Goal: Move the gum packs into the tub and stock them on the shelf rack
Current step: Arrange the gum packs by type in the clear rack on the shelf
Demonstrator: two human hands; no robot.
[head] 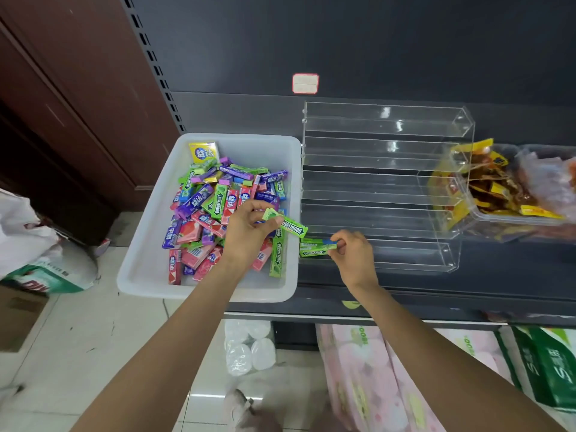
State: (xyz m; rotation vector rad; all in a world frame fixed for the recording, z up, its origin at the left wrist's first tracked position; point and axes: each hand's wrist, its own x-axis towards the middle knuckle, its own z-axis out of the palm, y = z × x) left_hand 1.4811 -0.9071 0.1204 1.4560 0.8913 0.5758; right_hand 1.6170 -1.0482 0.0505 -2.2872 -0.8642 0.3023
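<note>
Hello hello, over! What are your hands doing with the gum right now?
Left hand grips a green gum pack over the tub. Right hand pinches another pack at the clear rack, lowest row. Nothing blocking.

One white tub (149, 244) holds dozens of gum packs (215, 210), too heaped to count. One clear tiered rack (386, 169) shows five steps and two green packs (313, 247) on its lowest. One more green pack (288, 224) sits in a hand. Two hands.
</note>
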